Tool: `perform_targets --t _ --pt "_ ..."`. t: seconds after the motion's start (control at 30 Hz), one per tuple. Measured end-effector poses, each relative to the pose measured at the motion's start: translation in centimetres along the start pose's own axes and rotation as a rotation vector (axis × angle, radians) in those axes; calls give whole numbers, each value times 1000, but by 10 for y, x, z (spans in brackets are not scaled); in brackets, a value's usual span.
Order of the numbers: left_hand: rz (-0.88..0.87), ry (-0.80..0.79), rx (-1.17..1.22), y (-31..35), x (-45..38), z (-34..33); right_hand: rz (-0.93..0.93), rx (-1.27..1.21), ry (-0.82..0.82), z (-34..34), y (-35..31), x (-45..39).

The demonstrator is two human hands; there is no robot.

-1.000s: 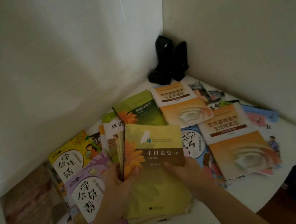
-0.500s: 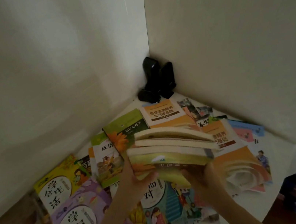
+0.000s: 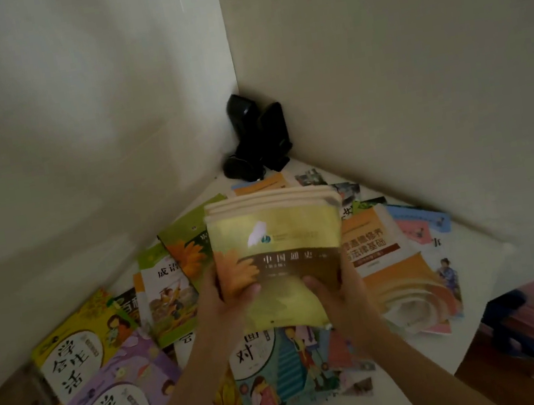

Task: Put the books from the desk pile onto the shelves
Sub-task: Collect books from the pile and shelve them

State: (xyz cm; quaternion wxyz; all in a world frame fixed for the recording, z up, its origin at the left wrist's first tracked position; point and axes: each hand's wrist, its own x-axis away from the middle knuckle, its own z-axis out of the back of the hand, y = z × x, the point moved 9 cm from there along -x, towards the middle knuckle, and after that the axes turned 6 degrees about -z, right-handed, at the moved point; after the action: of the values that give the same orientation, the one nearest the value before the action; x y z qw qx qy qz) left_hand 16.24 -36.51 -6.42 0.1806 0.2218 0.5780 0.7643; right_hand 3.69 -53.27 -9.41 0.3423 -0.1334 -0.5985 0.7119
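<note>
both hands grip a small stack of yellow-green paperback textbooks (image 3: pixel 277 259), lifted clear of the white desk (image 3: pixel 472 241) and tilted up toward the camera. the left hand (image 3: pixel 225 305) clamps the stack's edge at nine o'clock, thumb on the cover; the right hand (image 3: pixel 338 295) clamps the three o'clock side. more colourful books (image 3: pixel 112 381) lie scattered beneath, from seven to three o'clock. no shelf is in view. likely risk: the glossy covers slide against each other, so an inner book could slip out if the stack tips further.
</note>
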Motion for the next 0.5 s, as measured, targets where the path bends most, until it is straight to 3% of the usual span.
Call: perform_targets --t 0.1,0.3,0.43,0.5 --pt "129 69 -2 5 2 -21 -115 92 -12 38 -3 -18" --pt "391 -18 78 -12 19 -122 -303 322 -39 126 19 -30" --pt "403 22 -26 -120 -2 -172 -319 412 -19 158 57 -44" --pt "455 43 -42 -135 -5 -182 -354 419 -51 156 63 -41"
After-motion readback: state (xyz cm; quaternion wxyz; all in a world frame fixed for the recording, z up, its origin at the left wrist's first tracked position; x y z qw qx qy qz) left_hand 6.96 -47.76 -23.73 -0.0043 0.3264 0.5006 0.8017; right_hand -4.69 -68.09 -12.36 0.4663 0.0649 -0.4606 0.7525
